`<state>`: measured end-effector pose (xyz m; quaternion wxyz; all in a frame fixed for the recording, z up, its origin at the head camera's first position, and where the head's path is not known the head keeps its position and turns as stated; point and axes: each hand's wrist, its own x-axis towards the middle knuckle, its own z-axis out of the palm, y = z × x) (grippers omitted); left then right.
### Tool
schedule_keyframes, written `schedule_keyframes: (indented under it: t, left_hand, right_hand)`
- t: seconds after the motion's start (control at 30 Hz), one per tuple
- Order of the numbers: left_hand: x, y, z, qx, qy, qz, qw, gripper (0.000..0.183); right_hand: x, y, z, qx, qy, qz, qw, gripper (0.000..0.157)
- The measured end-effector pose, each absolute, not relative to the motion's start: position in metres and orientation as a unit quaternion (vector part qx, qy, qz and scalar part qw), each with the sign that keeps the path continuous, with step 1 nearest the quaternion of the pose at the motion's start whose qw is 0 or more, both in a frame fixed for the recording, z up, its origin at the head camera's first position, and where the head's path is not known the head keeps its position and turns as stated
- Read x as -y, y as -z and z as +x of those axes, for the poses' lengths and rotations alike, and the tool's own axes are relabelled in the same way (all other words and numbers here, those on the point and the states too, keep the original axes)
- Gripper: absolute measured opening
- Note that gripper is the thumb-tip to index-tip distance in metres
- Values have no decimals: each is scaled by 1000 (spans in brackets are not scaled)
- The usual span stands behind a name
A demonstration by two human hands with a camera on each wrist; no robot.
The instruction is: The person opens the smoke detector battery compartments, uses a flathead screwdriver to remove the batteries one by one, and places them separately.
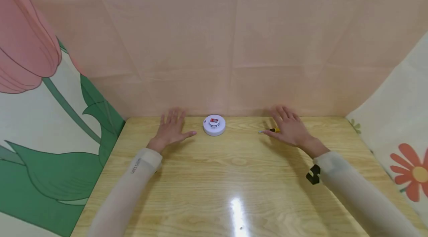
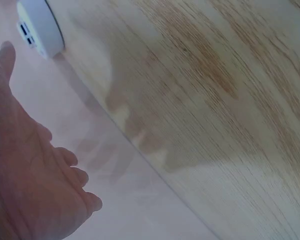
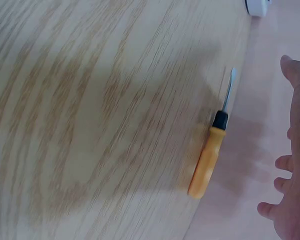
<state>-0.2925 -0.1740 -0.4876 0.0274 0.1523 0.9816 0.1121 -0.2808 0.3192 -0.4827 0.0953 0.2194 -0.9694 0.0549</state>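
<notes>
A round white smoke detector (image 1: 214, 125) with a red label on its raised centre sits near the back of the table. To its left, my left hand (image 1: 171, 132) is held over the tabletop with fingers spread, thumb toward the detector. On the other side, my right hand (image 1: 291, 130) hovers with spread fingers above a screwdriver (image 3: 208, 159). That screwdriver has a yellow handle, a black collar and a thin metal shaft, and lies on the wood. In the head view my right hand covers part of its handle. Both hands hold nothing.
The wooden table (image 1: 200, 177) ends at a pinkish cloth backdrop (image 1: 187, 44). A tulip-printed cloth (image 1: 67, 170) hangs at the left and a flower-printed one (image 1: 401, 133) at the right. A black device (image 1: 313, 174) is worn at the right cuff.
</notes>
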Motion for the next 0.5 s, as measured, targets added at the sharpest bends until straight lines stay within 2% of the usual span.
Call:
schedule_keyframes:
  t: [0.5]
  left_hand:
    - [151,494,-298,-974,-113,198,17,108]
  right_hand:
    - [-290,494,-290,958,-95,256,82,90]
